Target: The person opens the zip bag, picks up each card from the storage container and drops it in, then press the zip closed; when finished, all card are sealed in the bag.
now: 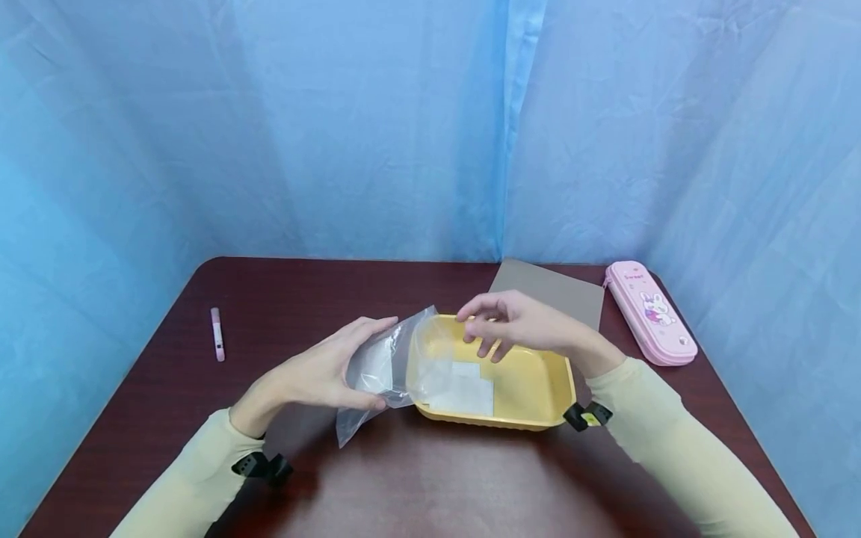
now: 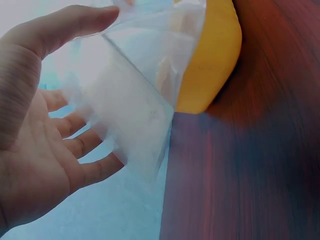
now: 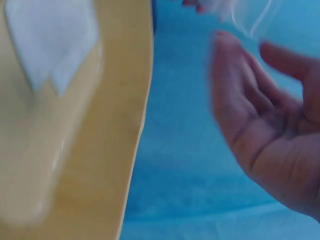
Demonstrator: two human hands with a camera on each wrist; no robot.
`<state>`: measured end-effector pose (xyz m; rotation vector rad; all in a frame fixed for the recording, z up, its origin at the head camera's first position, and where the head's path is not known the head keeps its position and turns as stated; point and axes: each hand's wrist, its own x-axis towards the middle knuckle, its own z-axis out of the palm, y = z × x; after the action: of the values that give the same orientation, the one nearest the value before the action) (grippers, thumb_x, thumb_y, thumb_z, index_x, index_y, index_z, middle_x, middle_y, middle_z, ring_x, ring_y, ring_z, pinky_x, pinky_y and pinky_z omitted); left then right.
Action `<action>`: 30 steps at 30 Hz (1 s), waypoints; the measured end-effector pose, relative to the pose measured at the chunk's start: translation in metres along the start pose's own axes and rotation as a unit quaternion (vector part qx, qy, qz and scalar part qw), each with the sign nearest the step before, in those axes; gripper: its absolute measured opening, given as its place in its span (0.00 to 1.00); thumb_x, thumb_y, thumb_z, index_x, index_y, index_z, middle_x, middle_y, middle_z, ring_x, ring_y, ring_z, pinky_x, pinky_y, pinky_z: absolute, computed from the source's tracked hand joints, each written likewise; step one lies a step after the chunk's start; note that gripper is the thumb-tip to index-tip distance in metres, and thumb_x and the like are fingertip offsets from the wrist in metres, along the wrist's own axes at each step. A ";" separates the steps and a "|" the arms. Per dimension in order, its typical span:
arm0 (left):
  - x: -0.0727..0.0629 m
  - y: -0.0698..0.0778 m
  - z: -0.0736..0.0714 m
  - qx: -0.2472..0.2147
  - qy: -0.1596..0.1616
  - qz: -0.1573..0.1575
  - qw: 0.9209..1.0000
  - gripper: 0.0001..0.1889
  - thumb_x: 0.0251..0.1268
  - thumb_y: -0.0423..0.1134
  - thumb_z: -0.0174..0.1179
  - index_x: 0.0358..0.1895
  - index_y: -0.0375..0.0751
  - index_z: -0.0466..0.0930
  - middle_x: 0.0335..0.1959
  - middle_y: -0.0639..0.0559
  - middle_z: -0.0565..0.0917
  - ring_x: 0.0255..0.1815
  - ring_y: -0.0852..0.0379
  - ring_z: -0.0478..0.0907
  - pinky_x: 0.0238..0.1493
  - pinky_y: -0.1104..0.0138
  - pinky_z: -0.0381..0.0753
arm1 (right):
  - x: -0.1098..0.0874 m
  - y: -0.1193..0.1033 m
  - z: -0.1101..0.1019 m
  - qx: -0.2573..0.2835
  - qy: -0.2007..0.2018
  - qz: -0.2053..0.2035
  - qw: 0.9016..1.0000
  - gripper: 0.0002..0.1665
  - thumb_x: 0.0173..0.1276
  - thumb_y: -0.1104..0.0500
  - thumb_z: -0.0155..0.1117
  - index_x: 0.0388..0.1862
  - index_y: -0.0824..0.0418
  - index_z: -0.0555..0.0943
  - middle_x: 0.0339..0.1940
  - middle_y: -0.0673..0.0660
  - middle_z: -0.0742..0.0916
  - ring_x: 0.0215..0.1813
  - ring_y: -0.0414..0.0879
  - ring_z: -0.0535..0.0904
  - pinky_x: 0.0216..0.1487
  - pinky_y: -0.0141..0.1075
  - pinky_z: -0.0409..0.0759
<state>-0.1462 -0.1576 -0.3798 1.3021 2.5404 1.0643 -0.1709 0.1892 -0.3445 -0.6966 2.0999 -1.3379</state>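
Observation:
My left hand [image 1: 329, 366] holds a clear plastic bag [image 1: 412, 351] from its left side, thumb on the near side and fingers on the far side. A flat white stack [image 2: 125, 95] lies inside the bag. The bag's wide mouth hangs over the left end of a yellow tray [image 1: 561, 418]. White paper pieces [image 1: 477, 400] rest on the tray's floor, partly seen through the plastic. Above the tray, near the bag's mouth, my right hand [image 1: 514, 325] hovers with loosely bent fingers and nothing in them. In the right wrist view it stands beside the tray's rim.
A grey flat board [image 1: 551, 288] lies behind the tray. A pink pencil case [image 1: 652, 314] with a rabbit picture sits at the table's right edge. Far left lies a pink and white pen [image 1: 217, 334]. Blue curtains [image 1: 377, 134] surround the dark table [image 1: 437, 486].

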 end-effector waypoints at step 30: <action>-0.011 -0.018 -0.001 -0.022 0.009 0.008 1.000 0.35 0.56 0.51 0.77 0.67 0.49 0.76 0.59 0.60 0.80 0.51 0.60 0.76 0.48 0.65 0.78 | 0.057 0.050 0.021 -0.427 -0.152 0.165 0.876 0.18 0.56 0.56 0.82 0.32 0.56 0.78 0.28 0.47 0.78 0.31 0.40 0.70 0.35 0.32 0.69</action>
<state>-0.1519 -0.1732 -0.3920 1.3115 2.5085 1.1323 -0.2037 0.1554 -0.4080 -0.7592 2.3478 -0.0464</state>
